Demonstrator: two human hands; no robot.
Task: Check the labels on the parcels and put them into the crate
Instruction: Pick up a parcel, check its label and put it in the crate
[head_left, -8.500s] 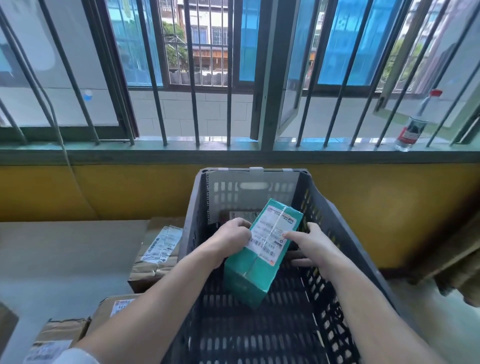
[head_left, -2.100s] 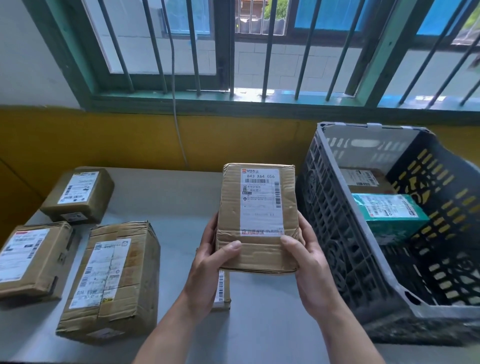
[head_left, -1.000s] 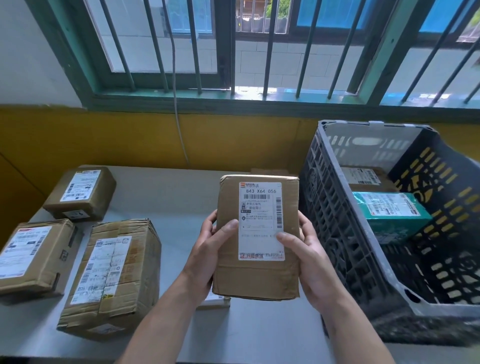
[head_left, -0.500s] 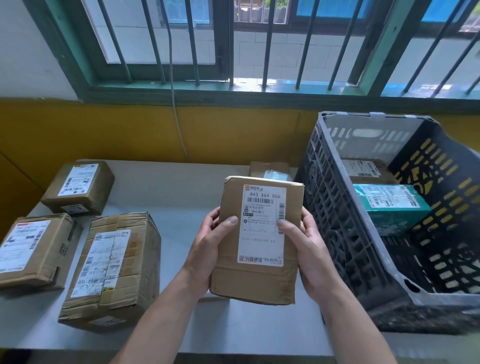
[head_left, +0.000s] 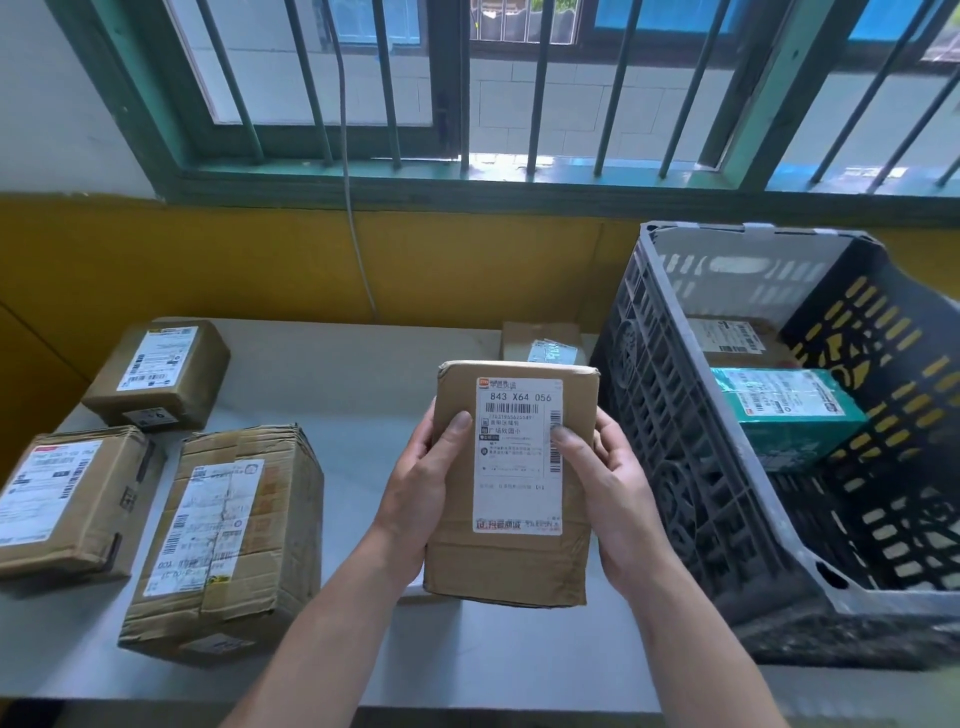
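Note:
A brown cardboard parcel (head_left: 511, 561) is held upright above the table, its white label facing me. My left hand (head_left: 423, 483) grips its left edge with the thumb on the front. My right hand (head_left: 605, 483) grips the right edge, thumb on the label. The dark grey slatted crate (head_left: 675, 441) stands to the right on the table. Inside it lie a teal parcel (head_left: 789, 410) and a brown parcel (head_left: 727, 338) behind it.
On the grey table (head_left: 332, 374) lie three brown parcels at the left: a small one (head_left: 156, 374) at the back, one (head_left: 67, 499) at the far left, a large one (head_left: 223, 535) nearer. Another small parcel (head_left: 543, 340) lies beside the crate. A barred window (head_left: 467, 104) is behind.
The parcel came down a little and closer to me, and tilted so its label faces me. Both hands kept their grip. The small parcel behind it came into view.

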